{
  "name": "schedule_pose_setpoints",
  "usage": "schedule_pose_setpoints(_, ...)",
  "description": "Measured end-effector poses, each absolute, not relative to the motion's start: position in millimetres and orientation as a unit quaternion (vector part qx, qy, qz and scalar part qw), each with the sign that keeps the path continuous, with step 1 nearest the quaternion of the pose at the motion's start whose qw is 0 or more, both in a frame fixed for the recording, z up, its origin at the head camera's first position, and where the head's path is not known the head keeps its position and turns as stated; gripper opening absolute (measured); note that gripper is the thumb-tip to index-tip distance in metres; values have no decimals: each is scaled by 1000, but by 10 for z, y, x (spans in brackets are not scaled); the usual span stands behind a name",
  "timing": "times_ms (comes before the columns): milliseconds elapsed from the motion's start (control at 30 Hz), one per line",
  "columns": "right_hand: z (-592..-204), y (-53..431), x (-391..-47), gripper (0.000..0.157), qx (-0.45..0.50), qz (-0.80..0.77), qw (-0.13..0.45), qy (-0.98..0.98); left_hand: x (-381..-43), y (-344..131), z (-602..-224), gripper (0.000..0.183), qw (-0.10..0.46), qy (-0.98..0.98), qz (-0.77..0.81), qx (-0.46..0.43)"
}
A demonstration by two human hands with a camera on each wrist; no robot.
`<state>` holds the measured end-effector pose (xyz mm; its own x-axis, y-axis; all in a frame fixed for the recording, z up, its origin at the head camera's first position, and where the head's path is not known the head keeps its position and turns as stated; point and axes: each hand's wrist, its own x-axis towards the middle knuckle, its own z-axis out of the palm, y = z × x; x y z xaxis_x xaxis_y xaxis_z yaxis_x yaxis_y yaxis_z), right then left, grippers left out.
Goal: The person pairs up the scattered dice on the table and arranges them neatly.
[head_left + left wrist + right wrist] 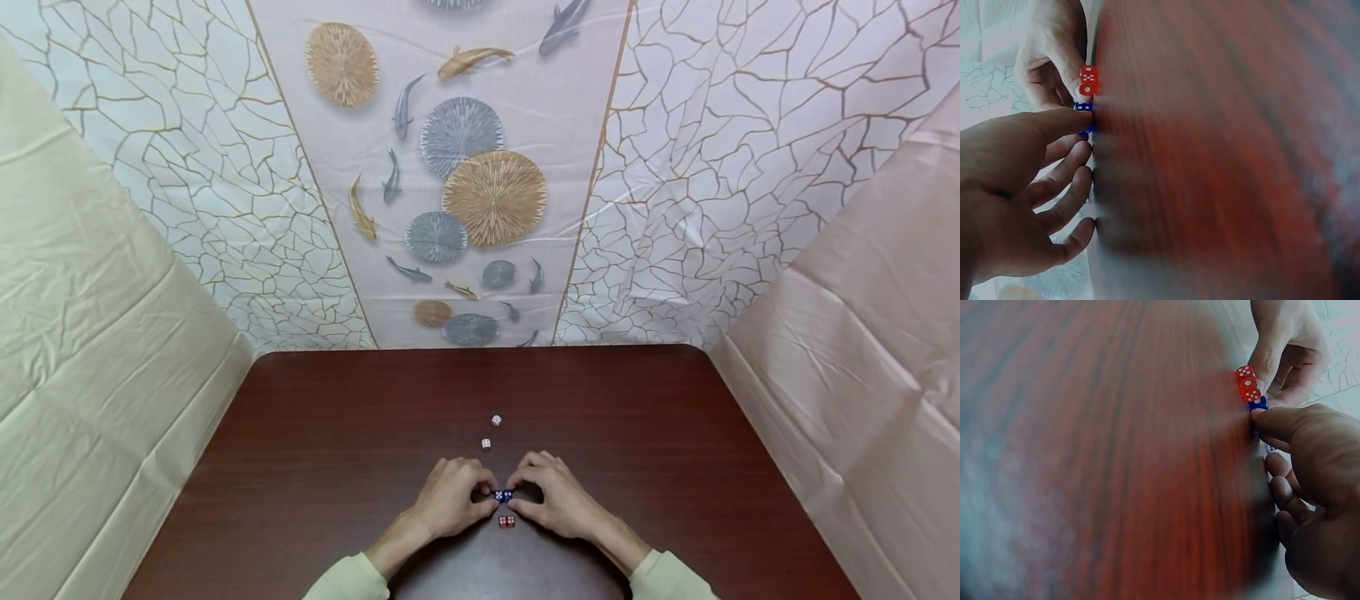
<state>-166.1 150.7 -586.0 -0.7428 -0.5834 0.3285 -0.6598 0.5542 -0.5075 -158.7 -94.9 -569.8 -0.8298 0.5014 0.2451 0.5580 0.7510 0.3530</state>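
Observation:
Two blue dice, a left one (498,496) and a right one (507,495), sit side by side on the table between the two hands. My left hand (450,497) pinches the left die between thumb and forefinger. From the other side, my right hand (558,497) pinches the right die the same way. The thumbs partly cover the blue dice in both wrist views. Just nearer to me lies a pair of red dice (507,522), close together in a row; in the left wrist view the red pair (1087,80) appears beside the right thumb.
Beyond the hands, two white dice, a nearer one (486,444) and a farther one (497,421), lie apart on the dark wood table (337,417). Pale cloth hangs along both sides, and a patterned curtain (465,267) stands behind the far edge.

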Motion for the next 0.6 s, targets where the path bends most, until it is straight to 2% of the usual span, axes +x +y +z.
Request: schedule_pose_setpoints(600,-5855,1506,-1659,20,353,309,60,-881,-1580,-944,-5696,11,65,-935,-208,-281)
